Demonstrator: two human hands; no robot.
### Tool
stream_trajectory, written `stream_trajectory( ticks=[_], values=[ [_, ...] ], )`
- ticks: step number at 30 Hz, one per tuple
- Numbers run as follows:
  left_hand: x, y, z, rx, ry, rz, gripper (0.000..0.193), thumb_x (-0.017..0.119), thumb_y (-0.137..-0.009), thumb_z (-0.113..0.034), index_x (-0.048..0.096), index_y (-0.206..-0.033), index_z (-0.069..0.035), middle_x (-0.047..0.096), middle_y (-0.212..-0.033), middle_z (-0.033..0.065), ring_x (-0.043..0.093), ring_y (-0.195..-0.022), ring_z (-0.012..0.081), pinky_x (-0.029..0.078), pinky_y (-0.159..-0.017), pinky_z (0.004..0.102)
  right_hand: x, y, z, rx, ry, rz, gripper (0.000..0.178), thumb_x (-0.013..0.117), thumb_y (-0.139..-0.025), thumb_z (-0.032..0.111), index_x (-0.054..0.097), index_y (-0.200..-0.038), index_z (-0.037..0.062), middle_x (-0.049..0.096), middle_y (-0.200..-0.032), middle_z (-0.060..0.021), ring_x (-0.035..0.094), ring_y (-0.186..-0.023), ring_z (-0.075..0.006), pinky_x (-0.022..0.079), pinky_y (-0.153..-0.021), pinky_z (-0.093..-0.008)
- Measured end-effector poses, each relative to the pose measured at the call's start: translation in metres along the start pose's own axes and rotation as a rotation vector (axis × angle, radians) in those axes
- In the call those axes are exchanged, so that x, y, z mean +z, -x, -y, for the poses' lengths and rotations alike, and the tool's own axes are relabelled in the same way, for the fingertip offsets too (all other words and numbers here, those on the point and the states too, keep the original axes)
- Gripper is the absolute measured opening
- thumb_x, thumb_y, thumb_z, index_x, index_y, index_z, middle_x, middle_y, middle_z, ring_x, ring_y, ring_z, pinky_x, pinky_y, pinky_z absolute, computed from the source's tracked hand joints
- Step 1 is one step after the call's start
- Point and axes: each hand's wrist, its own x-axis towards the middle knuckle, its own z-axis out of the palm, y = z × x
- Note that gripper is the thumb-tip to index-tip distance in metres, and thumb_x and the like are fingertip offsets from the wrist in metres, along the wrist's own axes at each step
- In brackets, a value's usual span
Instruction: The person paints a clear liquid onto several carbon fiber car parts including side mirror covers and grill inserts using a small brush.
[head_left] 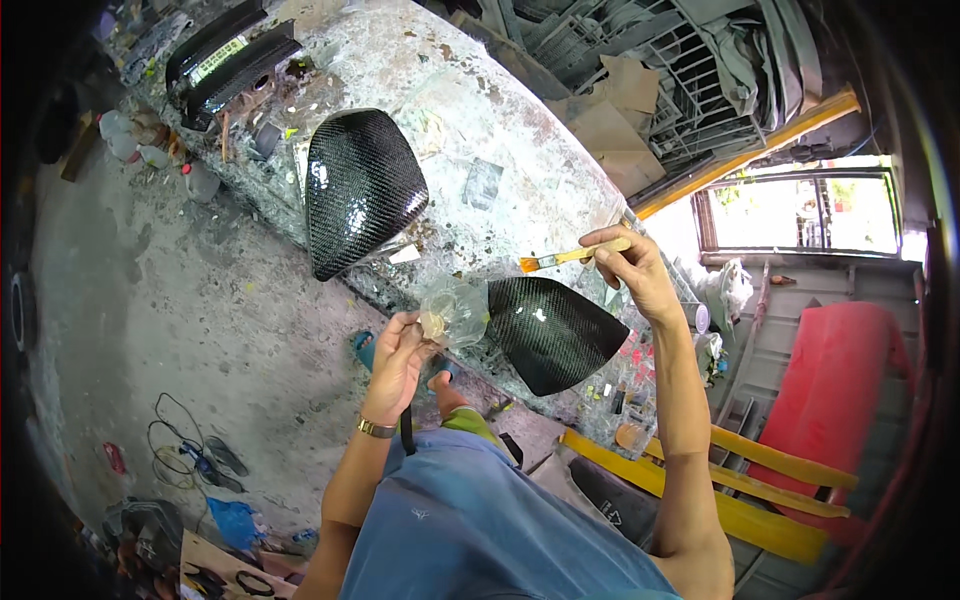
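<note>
My left hand (402, 352) is closed on a clear plastic cup (455, 312), tilted, at the near edge of the workbench (530, 160). A little resin-like liquid seems to be in it. My right hand (632, 268) pinches the yellow wooden handle of a paintbrush (560, 258). Its orange-tinted bristles point left, in the air above the far edge of a glossy black carbon-fibre shell (556, 335). The cup overlaps this shell's left corner in view; whether they touch I cannot tell. A second, larger carbon-fibre shell (366, 190) lies on the bench to the left.
A long black carbon-fibre part (232, 68) lies at the bench's far left end. Sandpaper (483, 184) and dried splatters mark the benchtop. Yellow bars (740, 500) and a red panel (825, 390) stand at right. A power tool with a cord (205, 465) lies on the floor.
</note>
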Motion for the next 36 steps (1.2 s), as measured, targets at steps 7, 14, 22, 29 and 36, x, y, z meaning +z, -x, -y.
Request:
stream_trajectory(
  ticks=[7, 14, 22, 29, 36],
  values=[
    [-0.016, 0.022, 0.013, 0.07, -0.052, -0.038, 0.022, 0.054, -0.093, -0.017, 0.051, -0.109, -0.001, 0.062, -0.102, 0.0104, 0.063, -0.09, 0.0179, 0.052, -0.081, 0.0306, -0.011, -0.034, -0.019, -0.222, 0.445, 0.169, 0.016, 0.059, -0.089, 0.017, 0.066, -0.095, 0.0044, 0.064, -0.087, -0.0009, 0.048, -0.068, -0.0069, 0.039, -0.061, -0.0228],
    [-0.035, 0.044, 0.025, 0.093, -0.069, -0.066, 0.025, 0.056, -0.092, -0.024, 0.051, -0.106, -0.004, 0.062, -0.099, 0.0095, 0.061, -0.092, 0.0169, 0.053, -0.081, 0.0316, -0.006, -0.033, -0.007, -0.186, 0.25, 0.006, 0.02, 0.058, -0.089, 0.019, 0.066, -0.097, 0.0018, 0.056, -0.072, 0.0013, 0.044, -0.057, -0.0038, 0.033, -0.05, -0.0193],
    [-0.021, 0.012, -0.003, -0.007, -0.015, -0.03, 0.022, 0.049, -0.096, -0.015, 0.049, -0.113, -0.002, 0.059, -0.107, 0.0094, 0.061, -0.095, 0.0182, 0.052, -0.084, 0.031, 0.063, 0.033, 0.036, -0.48, 0.341, 0.278, 0.019, 0.062, -0.08, 0.003, 0.066, -0.098, 0.0016, 0.06, -0.086, -0.0092, 0.057, -0.077, -0.0186, 0.045, -0.068, -0.029],
    [-0.025, -0.005, -0.031, -0.121, -0.039, 0.103, 0.02, 0.05, -0.095, -0.012, 0.048, -0.113, -0.004, 0.059, -0.107, 0.008, 0.06, -0.097, 0.0152, 0.051, -0.085, 0.0288, 0.112, 0.02, 0.042, -0.456, 0.578, 0.473, 0.025, 0.059, -0.075, 0.006, 0.058, -0.101, 0.0056, 0.053, -0.093, -0.0106, 0.057, -0.083, -0.0286, 0.048, -0.068, -0.0373],
    [-0.03, -0.008, -0.042, -0.174, -0.081, 0.145, 0.022, 0.051, -0.093, -0.009, 0.047, -0.114, -0.003, 0.059, -0.11, 0.0084, 0.061, -0.097, 0.0153, 0.052, -0.085, 0.0301, 0.115, 0.011, 0.048, -0.444, 0.388, 0.385, 0.019, 0.058, -0.078, 0.005, 0.061, -0.097, 0.0031, 0.056, -0.089, -0.0102, 0.057, -0.08, -0.0264, 0.047, -0.069, -0.0359]
  ],
)
